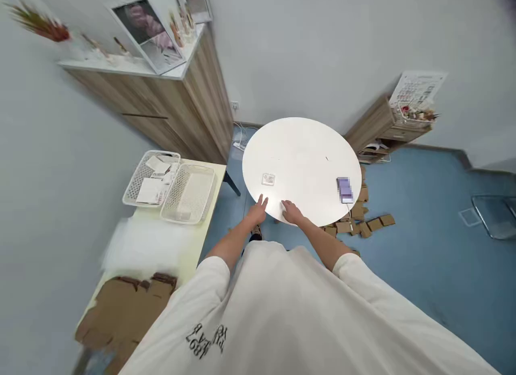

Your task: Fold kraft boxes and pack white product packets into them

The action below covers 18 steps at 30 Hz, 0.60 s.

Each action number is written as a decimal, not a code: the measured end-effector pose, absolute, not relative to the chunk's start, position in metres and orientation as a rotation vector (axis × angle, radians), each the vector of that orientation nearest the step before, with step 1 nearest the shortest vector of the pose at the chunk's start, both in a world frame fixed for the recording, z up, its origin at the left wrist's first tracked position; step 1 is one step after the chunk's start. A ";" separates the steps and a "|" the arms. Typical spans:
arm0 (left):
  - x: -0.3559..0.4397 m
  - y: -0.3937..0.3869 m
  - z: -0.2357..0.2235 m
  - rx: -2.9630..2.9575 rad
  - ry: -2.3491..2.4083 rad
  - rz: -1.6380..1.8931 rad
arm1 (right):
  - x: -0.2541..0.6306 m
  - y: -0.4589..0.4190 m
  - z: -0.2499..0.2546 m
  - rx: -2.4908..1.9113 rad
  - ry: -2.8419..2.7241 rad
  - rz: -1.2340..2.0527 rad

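Observation:
Both of my hands rest at the near edge of a round white table [302, 149]. My left hand [258, 210] lies with its fingers stretched out and holds nothing. My right hand [291, 211] lies palm down on the tabletop, fingers loosely curved, empty. A small square packet [268, 179] sits on the table just beyond my left hand, not touched. A purple phone-like object [344, 189] lies near the table's right edge.
A pale yellow side table [209, 203] at the left carries two white mesh baskets [189, 195], one holding packets. Flat brown cardboard [121, 310] lies at its near end. Small cardboard boxes [363, 221] litter the blue floor. Wooden cabinets stand against the wall.

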<state>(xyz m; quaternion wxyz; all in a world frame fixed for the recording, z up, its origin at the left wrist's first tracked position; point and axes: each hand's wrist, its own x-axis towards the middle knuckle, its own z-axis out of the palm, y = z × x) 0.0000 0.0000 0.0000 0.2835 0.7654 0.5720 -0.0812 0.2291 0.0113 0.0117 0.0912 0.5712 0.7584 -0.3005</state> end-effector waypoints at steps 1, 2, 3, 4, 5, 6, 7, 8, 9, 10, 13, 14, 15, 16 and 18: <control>0.004 -0.011 0.002 2.044 1.555 -0.206 | 0.231 0.005 0.014 1.701 2.258 -0.887; 0.007 -0.021 0.005 2.037 1.577 -0.195 | 0.232 -0.001 0.016 1.701 2.264 -0.884; 0.010 -0.031 0.007 2.028 1.596 -0.182 | 0.232 -0.006 0.018 1.698 2.272 -0.883; 0.011 -0.041 0.009 2.017 1.613 -0.169 | 0.232 -0.012 0.019 1.691 2.282 -0.885; 0.012 -0.051 0.012 2.005 1.623 -0.155 | 0.230 -0.018 0.020 1.681 2.296 -0.889; 0.011 -0.060 0.015 1.990 1.634 -0.139 | 0.228 -0.023 0.021 1.666 2.312 -0.896; 0.008 -0.069 0.018 1.972 1.648 -0.124 | 0.224 -0.028 0.022 1.647 2.328 -0.906; 0.005 -0.077 0.021 1.954 1.666 -0.110 | 0.220 -0.033 0.022 1.626 2.344 -0.917; 0.001 -0.085 0.024 1.939 1.687 -0.098 | 0.215 -0.037 0.022 1.605 2.359 -0.929; -0.004 -0.093 0.027 1.930 1.710 -0.083 | 0.209 -0.040 0.022 1.584 2.373 -0.939; -0.024 -0.116 0.037 1.933 1.764 -0.010 | 0.188 -0.048 0.023 1.508 2.414 -0.965; -0.032 -0.124 0.040 1.930 1.784 0.021 | 0.179 -0.050 0.023 1.474 2.433 -0.971; -0.040 -0.131 0.043 1.920 1.808 0.051 | 0.170 -0.052 0.023 1.437 2.454 -0.974; -0.049 -0.139 0.045 1.903 1.836 0.077 | 0.159 -0.054 0.024 1.397 2.476 -0.974; -0.067 -0.155 0.048 1.858 1.901 0.120 | 0.136 -0.058 0.024 1.320 2.511 -0.966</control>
